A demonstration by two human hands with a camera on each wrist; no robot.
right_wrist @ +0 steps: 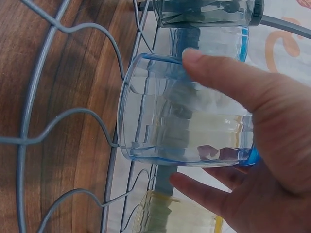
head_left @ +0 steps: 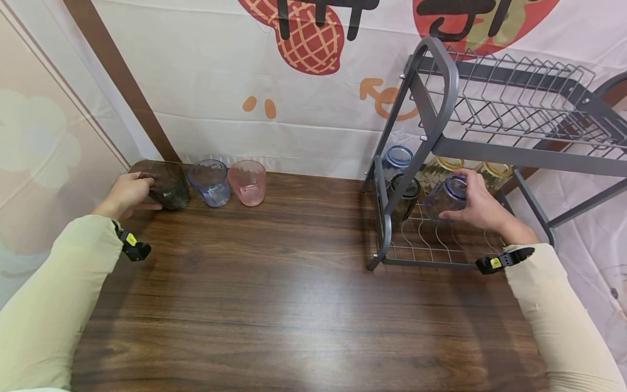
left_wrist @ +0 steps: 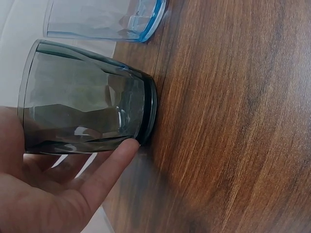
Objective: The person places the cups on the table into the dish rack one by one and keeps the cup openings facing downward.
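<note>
The left hand point(head_left: 126, 191) curls its fingers round a translucent smoky-grey cup point(left_wrist: 87, 99); the right hand point(head_left: 479, 204) pinches a clear blue-tinted cup point(right_wrist: 155, 114) between thumb and fingers.

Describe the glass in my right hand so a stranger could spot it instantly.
Find the grey metal rack at the right of the wooden table, then its lower level. There, the right hand grips an upside-down, bluish clear glass. A blue-based glass also stands behind it to the left, but only this one has a hand around it.
</note>
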